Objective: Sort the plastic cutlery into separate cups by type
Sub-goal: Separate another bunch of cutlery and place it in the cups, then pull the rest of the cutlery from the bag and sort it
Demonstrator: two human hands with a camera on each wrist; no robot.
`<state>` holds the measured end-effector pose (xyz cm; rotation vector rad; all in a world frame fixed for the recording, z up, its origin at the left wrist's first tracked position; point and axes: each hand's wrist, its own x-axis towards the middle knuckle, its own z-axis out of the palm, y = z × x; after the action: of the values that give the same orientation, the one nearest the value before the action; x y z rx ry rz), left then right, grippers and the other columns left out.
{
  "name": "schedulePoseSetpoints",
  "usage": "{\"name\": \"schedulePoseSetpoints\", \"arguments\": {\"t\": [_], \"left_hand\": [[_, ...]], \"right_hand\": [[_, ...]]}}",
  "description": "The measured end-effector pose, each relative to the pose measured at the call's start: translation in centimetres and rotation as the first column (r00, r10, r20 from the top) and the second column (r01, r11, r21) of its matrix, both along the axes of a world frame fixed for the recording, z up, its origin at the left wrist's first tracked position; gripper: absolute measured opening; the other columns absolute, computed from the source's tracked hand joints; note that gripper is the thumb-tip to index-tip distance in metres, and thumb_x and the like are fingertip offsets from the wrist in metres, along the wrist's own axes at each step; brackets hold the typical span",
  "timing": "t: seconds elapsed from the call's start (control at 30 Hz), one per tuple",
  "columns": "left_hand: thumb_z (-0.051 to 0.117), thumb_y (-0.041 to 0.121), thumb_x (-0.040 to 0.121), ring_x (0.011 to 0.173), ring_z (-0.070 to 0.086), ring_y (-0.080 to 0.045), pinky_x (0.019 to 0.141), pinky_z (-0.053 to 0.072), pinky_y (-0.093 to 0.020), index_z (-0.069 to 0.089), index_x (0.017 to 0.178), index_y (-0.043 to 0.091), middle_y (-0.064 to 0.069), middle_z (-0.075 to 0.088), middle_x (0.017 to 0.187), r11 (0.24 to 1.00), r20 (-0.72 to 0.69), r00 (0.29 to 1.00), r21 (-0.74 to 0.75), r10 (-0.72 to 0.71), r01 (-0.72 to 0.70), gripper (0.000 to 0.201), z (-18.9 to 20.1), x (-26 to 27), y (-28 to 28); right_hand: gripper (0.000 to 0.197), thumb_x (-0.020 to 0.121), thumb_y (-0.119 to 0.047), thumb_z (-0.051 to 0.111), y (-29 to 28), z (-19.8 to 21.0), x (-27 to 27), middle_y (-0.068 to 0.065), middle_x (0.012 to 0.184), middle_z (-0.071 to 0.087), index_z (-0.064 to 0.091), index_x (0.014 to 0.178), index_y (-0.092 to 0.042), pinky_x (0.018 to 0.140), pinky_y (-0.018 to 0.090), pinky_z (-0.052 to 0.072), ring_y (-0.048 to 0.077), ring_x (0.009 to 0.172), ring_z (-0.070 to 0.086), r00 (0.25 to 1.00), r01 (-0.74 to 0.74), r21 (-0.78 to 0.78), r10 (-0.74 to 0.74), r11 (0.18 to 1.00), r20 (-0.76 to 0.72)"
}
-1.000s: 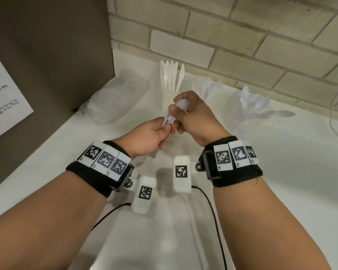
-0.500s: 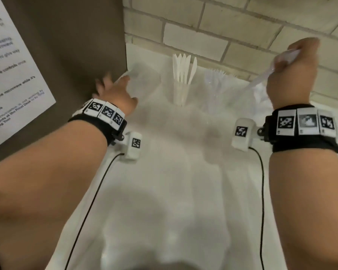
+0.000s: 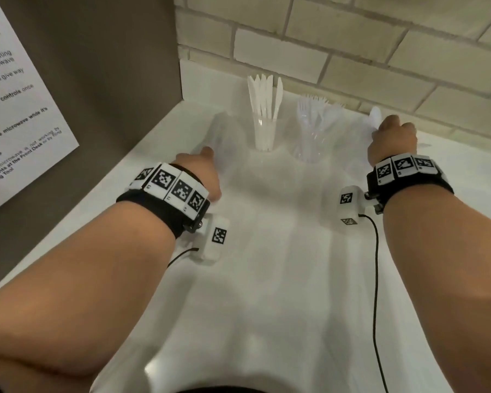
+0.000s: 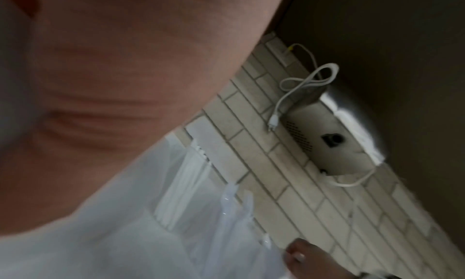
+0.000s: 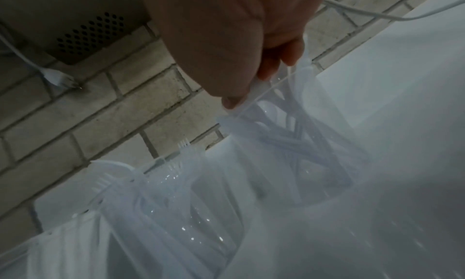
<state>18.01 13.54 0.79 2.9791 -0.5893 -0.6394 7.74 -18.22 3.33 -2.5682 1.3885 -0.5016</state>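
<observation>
Three clear cups stand in a row by the brick wall. The left cup (image 3: pixel 262 137) holds white knives, and the middle cup (image 3: pixel 309 143) holds clear forks. My right hand (image 3: pixel 391 137) is over the right cup (image 5: pixel 334 164), which holds several spoons. Its thumb and fingers pinch a white spoon (image 3: pixel 375 117) by the handle (image 5: pixel 261 86), at the cup's rim. My left hand (image 3: pixel 201 171) rests low at a clear plastic bag (image 3: pixel 219 129) left of the knife cup. Its fingers are hidden, and the blurred left wrist view shows only palm, with no curled fingers.
A brown panel with a paper notice (image 3: pixel 17 123) closes the left side of the white counter (image 3: pixel 267 279). The brick wall (image 3: pixel 352 52) runs along the back. A metal box (image 4: pixel 327 140) with a white cord hangs on that wall.
My right hand has come down from high by the wall to the right cup, still holding the spoon. My left hand has sunk lower, beside the plastic bag.
</observation>
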Motion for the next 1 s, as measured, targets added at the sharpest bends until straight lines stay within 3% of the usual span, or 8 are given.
{"name": "schedulePoseSetpoints", "arguments": {"t": [0.2,0.33,0.47,0.6,0.7,0.87,0.93,1.0], "left_hand": [[0.075,0.021,0.073,0.069,0.055,-0.018,0.06,0.049,-0.032,0.037,0.12,0.013,-0.001,0.054,0.087,0.948,-0.13,0.945,0.07,-0.299,0.31,0.061,1.3,-3.9,-0.4],[0.069,0.014,0.076,0.063,0.049,-0.015,0.062,0.047,-0.032,0.04,0.109,0.015,0.0,0.05,0.085,0.898,-0.18,0.893,0.086,-0.413,0.432,0.044,1.9,-5.0,-0.6],[0.05,-0.003,0.076,0.085,0.046,-0.024,0.077,0.051,-0.037,0.042,0.092,0.026,-0.004,0.037,0.099,0.877,-0.062,0.878,0.048,-0.475,0.478,0.035,1.7,-5.8,-1.2],[0.04,-0.006,0.071,0.1,0.034,-0.024,0.085,0.035,-0.035,0.047,0.089,0.03,-0.001,0.03,0.101,0.84,0.192,0.833,-0.064,-0.519,0.538,0.04,0.9,-6.3,-1.5],[0.059,0.01,0.075,0.105,0.033,-0.019,0.094,0.027,-0.033,0.055,0.095,0.038,0.004,0.03,0.107,0.806,0.141,0.813,-0.116,-0.565,0.58,0.034,0.6,-6.5,-0.9],[0.054,0.031,0.091,0.079,0.065,-0.02,0.07,0.048,-0.032,0.043,0.095,0.029,-0.002,0.066,0.088,0.712,-0.131,0.899,-0.661,-0.417,0.234,0.011,1.7,-5.9,0.6],[0.048,0.027,0.095,0.084,0.065,-0.024,0.067,0.047,-0.031,0.047,0.105,0.021,-0.009,0.064,0.097,0.722,0.019,0.966,-0.661,-0.258,0.206,0.012,1.1,-4.8,0.3],[0.051,0.029,0.093,0.103,0.055,-0.03,0.088,0.047,-0.037,0.046,0.122,0.022,-0.012,0.046,0.125,0.856,0.125,0.977,-0.472,-0.171,0.21,0.03,0.0,-3.7,0.1]], "right_hand": [[0.037,0.099,-0.025,0.041,0.3,0.4,0.0,0.017,0.136,0.035,0.045,0.135,-0.02,0.1,0.051,0.043,0.04,0.119,0.048,1.0,0.001,0.031,-0.001,1.0,-0.005],[0.038,0.094,-0.021,0.052,2.4,1.3,-0.6,0.018,0.135,0.037,0.048,0.131,-0.013,0.095,0.049,0.045,0.04,0.114,0.049,0.989,-0.044,-0.173,0.068,0.984,0.134],[0.029,0.091,-0.019,0.053,6.7,1.4,-1.5,0.013,0.127,0.052,0.058,0.12,-0.013,0.091,0.029,0.042,0.031,0.109,0.056,0.916,-0.291,-0.147,0.319,0.945,0.243],[0.047,0.081,-0.046,0.067,12.3,0.4,-3.6,-0.007,0.127,0.059,0.056,0.126,-0.035,0.099,0.034,0.042,0.017,0.114,0.055,0.763,-0.613,0.28,0.646,0.739,-0.033],[0.058,0.073,-0.041,0.074,14.2,-1.2,-5.4,-0.007,0.116,0.055,0.049,0.125,-0.035,0.092,0.036,0.038,0.017,0.109,0.053,0.692,-0.606,0.28,0.667,0.744,-0.275],[0.032,0.069,-0.016,0.066,16.0,-2.8,-8.2,-0.007,0.079,0.053,0.042,0.087,-0.027,0.066,0.028,0.033,0.025,0.079,0.058,0.66,-0.678,0.168,0.693,0.716,-0.29],[0.034,0.065,-0.022,0.073,16.8,-2.3,-9.3,-0.01,0.072,0.05,0.047,0.086,-0.028,0.058,0.027,0.034,0.017,0.07,0.054,0.593,-0.672,0.326,0.747,0.665,-0.301],[0.033,0.064,-0.034,0.08,17.2,-1.1,-10.2,-0.013,0.07,0.051,0.058,0.087,-0.027,0.057,0.025,0.037,0.005,0.065,0.05,0.549,-0.63,0.47,0.783,0.618,-0.293]]}}
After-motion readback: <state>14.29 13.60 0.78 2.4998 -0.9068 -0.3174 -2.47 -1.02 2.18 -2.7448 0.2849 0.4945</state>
